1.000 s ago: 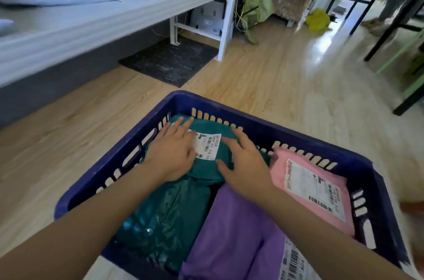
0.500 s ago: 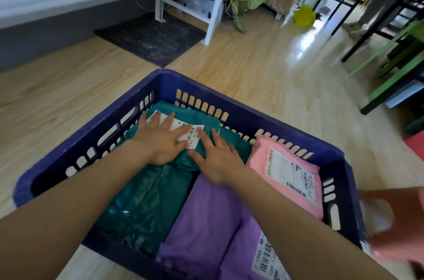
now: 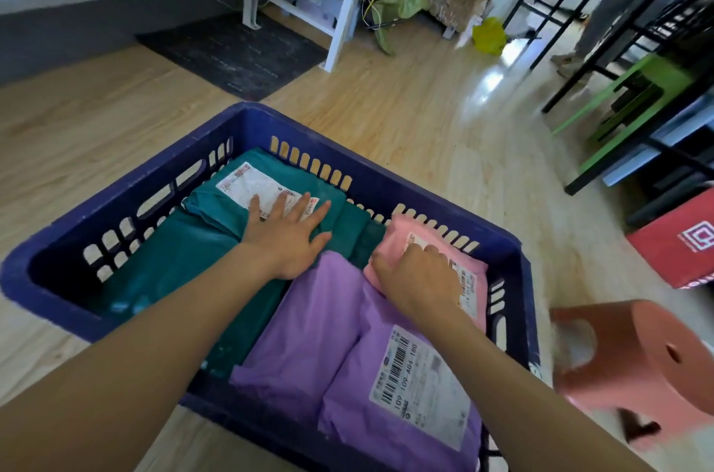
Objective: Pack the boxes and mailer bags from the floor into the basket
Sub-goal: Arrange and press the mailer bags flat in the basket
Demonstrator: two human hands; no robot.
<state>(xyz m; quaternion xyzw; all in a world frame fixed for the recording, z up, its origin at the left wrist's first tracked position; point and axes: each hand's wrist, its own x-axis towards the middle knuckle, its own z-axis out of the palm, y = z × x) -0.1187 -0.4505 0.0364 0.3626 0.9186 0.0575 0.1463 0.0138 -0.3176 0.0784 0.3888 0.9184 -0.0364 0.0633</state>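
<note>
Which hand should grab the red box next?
Probably the right hand: it grips the pink bag, nearer the red box. The left hand presses the green bag, farther away.

Left arm [image 3: 147, 351]: bare forearm, uncovered from the lower left edge of the frame to the wrist.
Right arm [image 3: 525, 398]: bare forearm, uncovered from the lower right edge.
Left hand [image 3: 284, 239]: bare.
Right hand [image 3: 419, 278]: bare.

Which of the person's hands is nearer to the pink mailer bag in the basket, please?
The right. The right hand grips the pink mailer bag at its edge, fingers curled. The left hand lies flat on the teal mailer bag, apart from the pink one.
</note>
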